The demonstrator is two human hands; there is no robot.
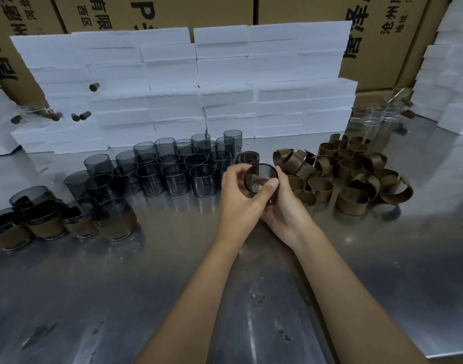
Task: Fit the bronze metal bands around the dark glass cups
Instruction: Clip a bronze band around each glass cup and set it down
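Along the left edge of the steel table (172, 285), four banded cups (114, 222) are standing in a row, bronze bands already wrapping their lower halves. Right of them, a cluster of bare dark glass cups (176, 177) is sitting upright, rims up. Behind, white foam blocks (198, 82) are stacking up like a wall against cardboard cartons (382, 35) showing printed Chinese characters, among them "有限" and "沧州", cut off at the edges. At centre the left hand (238, 198) is curling round one dark glass cup (260, 178), thumb lying across its side, while the right hand (285, 206) is cupping it from below and behind, fingers wrapping the far side; the cup is tilting, mouth facing the camera, raised off the table. Further right, a heap of loose bronze metal bands (353, 174) is lying on the steel, with clear glass cups (374, 119) standing behind it.
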